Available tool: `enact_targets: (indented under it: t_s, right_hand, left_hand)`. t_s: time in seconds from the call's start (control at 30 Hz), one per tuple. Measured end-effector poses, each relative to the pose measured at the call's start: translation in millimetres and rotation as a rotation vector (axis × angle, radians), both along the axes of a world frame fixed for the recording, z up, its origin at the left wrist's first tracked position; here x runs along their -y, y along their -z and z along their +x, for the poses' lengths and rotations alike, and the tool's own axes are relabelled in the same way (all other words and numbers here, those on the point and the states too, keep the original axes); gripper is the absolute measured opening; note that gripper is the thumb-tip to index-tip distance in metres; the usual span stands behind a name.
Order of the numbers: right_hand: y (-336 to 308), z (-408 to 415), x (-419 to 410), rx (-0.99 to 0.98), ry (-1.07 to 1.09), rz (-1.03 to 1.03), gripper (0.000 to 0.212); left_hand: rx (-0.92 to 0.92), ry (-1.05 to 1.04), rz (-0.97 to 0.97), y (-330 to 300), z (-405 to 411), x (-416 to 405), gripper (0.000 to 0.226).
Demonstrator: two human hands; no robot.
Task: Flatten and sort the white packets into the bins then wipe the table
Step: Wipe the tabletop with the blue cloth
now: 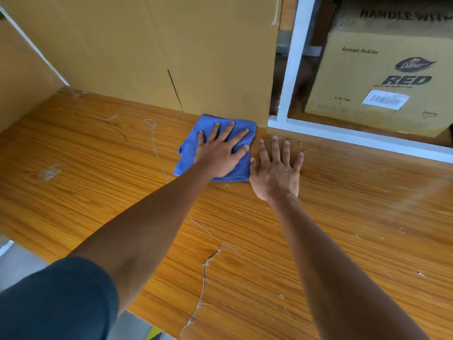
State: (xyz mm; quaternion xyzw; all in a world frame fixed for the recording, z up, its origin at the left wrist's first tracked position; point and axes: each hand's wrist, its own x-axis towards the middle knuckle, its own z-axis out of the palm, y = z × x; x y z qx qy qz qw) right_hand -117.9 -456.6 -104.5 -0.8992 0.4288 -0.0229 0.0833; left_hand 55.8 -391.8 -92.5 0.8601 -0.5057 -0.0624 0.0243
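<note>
A folded blue cloth point(193, 146) lies flat on the wooden table point(98, 182), near its far edge and against a big cardboard sheet. My left hand point(220, 153) presses down on the cloth with straight, spread fingers. My right hand point(275, 173) lies flat on the bare wood just right of the cloth, fingers spread, its thumb at the cloth's right edge. No white packets or bins show in this view.
A tall cardboard panel point(159, 52) stands along the table's back, another point(22, 77) at the left. A white metal frame point(291, 69) and a printed carton point(382, 69) sit behind at the right. The tabletop has white scratches and a crack point(206, 266).
</note>
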Motion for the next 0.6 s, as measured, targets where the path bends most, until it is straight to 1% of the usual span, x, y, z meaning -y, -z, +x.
enact_targets:
  t_s: [0.07, 0.13, 0.3, 0.37, 0.43, 0.5, 0.53, 0.6]
  right_hand:
    - [2, 0, 1, -0.005, -0.004, -0.017, 0.068]
    - [2, -1, 1, -0.004, -0.001, -0.008, 0.066]
    - [2, 0, 2, 0.013, 0.008, -0.003, 0.064]
    - [2, -1, 2, 0.017, 0.004, -0.003, 0.063]
    - [2, -2, 2, 0.023, 0.003, -0.009, 0.062]
    - [2, -3, 2, 0.024, 0.005, -0.017, 0.062]
    - [2, -2, 2, 0.023, 0.004, -0.015, 0.062]
    - [1, -2, 2, 0.027, 0.008, -0.006, 0.063]
  left_hand:
    - [0.004, -0.029, 0.009, 2, 5, 14, 0.061]
    - [-0.008, -0.036, -0.002, 6, -1, 9, 0.060]
    - [0.025, 0.091, -0.025, 9, -11, -7, 0.061]
    - [-0.010, 0.035, -0.034, 6, 4, -1, 0.061]
    - [-0.029, -0.104, -0.020, 1, 16, 7, 0.060]
    - [-0.033, -0.184, 0.011, 0, 16, 11, 0.061]
    - [-0.036, -0.181, 0.025, 0, 11, 10, 0.062]
    - [-0.008, -0.073, 0.025, 1, 0, 4, 0.062]
